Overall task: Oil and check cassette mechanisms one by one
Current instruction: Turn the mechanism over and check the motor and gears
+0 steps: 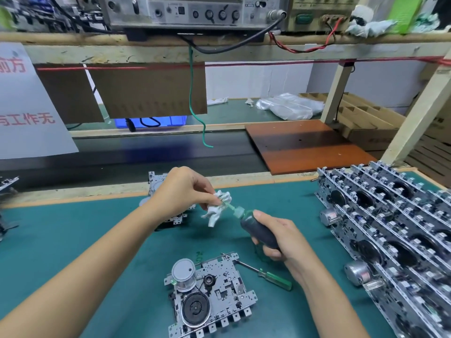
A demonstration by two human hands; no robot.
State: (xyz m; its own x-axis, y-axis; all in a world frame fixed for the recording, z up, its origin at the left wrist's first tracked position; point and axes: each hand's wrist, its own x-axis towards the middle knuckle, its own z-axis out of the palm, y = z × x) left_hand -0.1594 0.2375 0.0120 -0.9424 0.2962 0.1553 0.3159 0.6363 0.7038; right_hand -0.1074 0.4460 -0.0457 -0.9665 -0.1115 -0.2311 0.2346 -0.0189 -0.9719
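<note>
right hand (275,236) grips oil bottle (258,230) above the cassette mechanism (210,293) — left hand (185,191) pinches white rag (217,207) at its nozzle; screwdriver (271,275) right of mechanism on worktop (97,240).

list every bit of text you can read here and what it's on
"前方": red characters, upper line on the white paper sign, cut off at the picture's left edge.
"与工作无": red characters, lower line on the same sign, also cut off.
Panel markings on the test equipment: too small and blurred to read.
Green scribble on the green mat: unreadable.
</note>
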